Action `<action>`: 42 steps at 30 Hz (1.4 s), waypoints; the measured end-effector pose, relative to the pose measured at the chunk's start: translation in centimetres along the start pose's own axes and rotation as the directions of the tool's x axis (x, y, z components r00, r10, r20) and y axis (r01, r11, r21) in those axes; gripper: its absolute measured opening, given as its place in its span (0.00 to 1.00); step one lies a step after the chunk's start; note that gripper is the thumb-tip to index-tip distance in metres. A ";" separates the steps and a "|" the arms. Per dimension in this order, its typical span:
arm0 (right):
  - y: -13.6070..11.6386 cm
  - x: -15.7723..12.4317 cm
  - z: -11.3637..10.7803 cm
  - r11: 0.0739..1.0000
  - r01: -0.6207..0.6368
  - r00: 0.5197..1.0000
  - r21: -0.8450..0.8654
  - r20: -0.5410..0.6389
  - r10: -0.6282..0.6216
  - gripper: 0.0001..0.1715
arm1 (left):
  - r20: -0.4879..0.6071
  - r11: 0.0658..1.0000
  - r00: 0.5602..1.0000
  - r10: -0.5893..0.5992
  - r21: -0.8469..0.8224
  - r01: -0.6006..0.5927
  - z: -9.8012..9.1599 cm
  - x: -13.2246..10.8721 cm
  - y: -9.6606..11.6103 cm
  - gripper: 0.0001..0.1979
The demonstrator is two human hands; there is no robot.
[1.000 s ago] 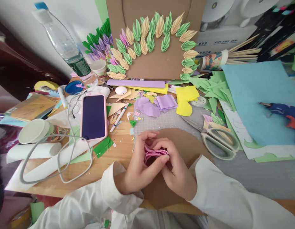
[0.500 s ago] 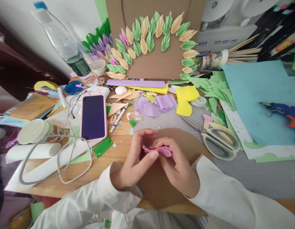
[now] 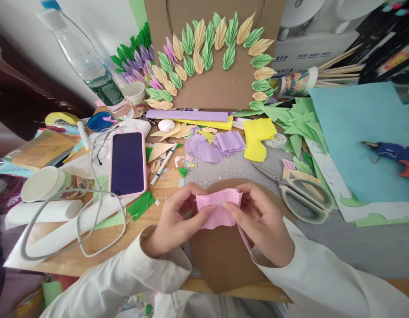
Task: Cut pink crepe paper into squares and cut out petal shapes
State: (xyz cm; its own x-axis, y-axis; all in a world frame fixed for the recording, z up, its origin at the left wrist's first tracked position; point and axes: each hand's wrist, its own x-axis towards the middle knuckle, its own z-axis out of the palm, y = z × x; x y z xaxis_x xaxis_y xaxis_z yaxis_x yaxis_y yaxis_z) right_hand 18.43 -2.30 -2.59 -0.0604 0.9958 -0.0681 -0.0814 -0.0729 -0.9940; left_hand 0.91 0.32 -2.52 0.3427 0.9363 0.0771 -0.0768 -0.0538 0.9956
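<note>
Between my two hands a folded piece of pink crepe paper is stretched out, its broad side facing me. My left hand pinches its left edge between thumb and fingers. On the opposite edge my right hand does the same, and a narrow pink strip hangs below that hand. Beneath both hands lies a rounded piece of brown cardboard. Scissors with grey handles rest to the right of my right hand.
A cardboard panel with folded green and tan paper leaves stands at the back. Purple paper pieces and yellow paper lie before it. Leftward are a phone, a looped cable, a paper cup and a bottle. A glue gun lies right.
The pink crepe paper was bunched edge-on between my hands; now it is spread flat towards me. My hands have moved apart, and a strip now hangs by the right one.
</note>
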 end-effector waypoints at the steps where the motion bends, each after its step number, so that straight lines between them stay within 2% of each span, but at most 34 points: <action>1: -0.2 0.1 -0.1 0.999 -0.030 1.000 0.016 0.008 0.030 0.06 | 0.011 0.997 0.999 -0.034 -0.069 0.035 0.0 0.1 0.1 0.06; 5: -0.6 0.4 -0.2 0.995 -0.084 0.996 0.049 0.044 0.082 0.09 | 0.109 0.961 0.989 -0.100 -0.246 0.124 0.0 0.1 0.5 0.10; 10: -0.4 0.1 0.0 0.997 -0.066 0.995 0.032 0.082 0.063 0.12 | 0.271 0.951 0.956 -0.114 -0.250 0.184 0.0 -0.2 0.5 0.18; 13: -0.2 0.0 0.1 0.998 -0.061 0.997 0.018 0.045 0.061 0.11 | 0.382 0.922 0.913 -0.147 -0.282 0.266 -0.1 -0.4 0.4 0.27; 15: -0.1 -0.1 0.2 0.999 -0.045 0.999 -0.029 -0.003 0.045 0.10 | 0.398 0.899 0.897 -0.193 -0.294 0.324 -0.1 -0.7 0.3 0.28; 17: -0.1 -0.1 0.3 0.995 0.005 1.000 -0.097 -0.030 -0.008 0.08 | 0.370 0.873 0.895 -0.249 -0.315 0.373 0.1 -0.9 0.2 0.21; 19: 0.0 -0.1 0.3 0.976 0.118 0.992 -0.182 -0.026 -0.125 0.05 | 0.337 0.830 0.894 -0.294 -0.374 0.414 0.4 -1.1 0.0 0.16; 21: 0.2 -0.1 0.3 0.924 0.242 0.966 -0.297 -0.012 -0.257 0.04 | 0.320 0.775 0.891 -0.322 -0.452 0.442 0.6 -1.2 -0.2 0.15; 24: 0.6 0.0 0.2 0.829 0.315 0.927 -0.462 -0.038 -0.374 0.12 | 0.335 0.730 0.882 -0.332 -0.501 0.465 0.9 -1.0 -0.3 0.14; 27: 1.0 0.1 0.2 0.786 0.315 0.905 -0.532 -0.083 -0.418 0.21 | 0.402 0.738 0.883 -0.243 -0.514 0.437 1.0 -0.6 0.0 0.14; 29: 1.0 0.1 0.2 0.773 0.324 0.900 -0.545 -0.075 -0.430 0.23 | 0.426 0.767 0.884 -0.193 -0.497 0.407 1.0 -0.4 0.1 0.15; 32: 0.6 -0.2 0.1 0.717 0.395 0.864 -0.574 -0.035 -0.503 0.21 | 0.366 0.868 0.909 -0.198 -0.366 0.336 0.7 -0.5 0.1 0.16; 35: -0.1 -0.5 -0.2 0.532 0.520 0.764 -0.668 0.087 -0.639 0.18 | 0.282 0.965 0.945 -0.166 -0.149 0.214 0.5 -0.6 0.3 0.16; 37: -0.4 -0.5 -0.3 0.393 0.575 0.703 -0.717 0.188 -0.685 0.15 | 0.295 0.992 0.950 -0.099 -0.046 0.117 0.4 -0.5 0.5 0.15; 38: -0.4 -0.5 -0.3 0.347 0.584 0.690 -0.734 0.223 -0.689 0.15 | 0.310 0.997 0.948 -0.069 -0.015 0.077 0.4 -0.5 0.6 0.15; 40: -0.3 -0.4 -0.2 0.309 0.561 0.698 -0.768 0.239 -0.675 0.14 | 0.319 0.999 0.947 -0.036 0.022 0.030 0.4 -0.4 0.8 0.15; 42: -0.1 -0.3 -0.2 0.310 0.524 0.727 -0.793 0.227 -0.648 0.12 | 0.307 0.999 0.951 -0.032 0.043 0.019 0.5 -0.4 0.8 0.14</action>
State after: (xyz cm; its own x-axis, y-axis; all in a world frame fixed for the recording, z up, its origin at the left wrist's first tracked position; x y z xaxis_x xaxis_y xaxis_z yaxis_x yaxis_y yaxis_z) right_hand 18.61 -2.57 -2.45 -0.2171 0.7584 0.6146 0.7323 0.5428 -0.4112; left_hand 1.17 -0.32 -1.74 0.6155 0.7860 0.0583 -0.0295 -0.0509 0.9983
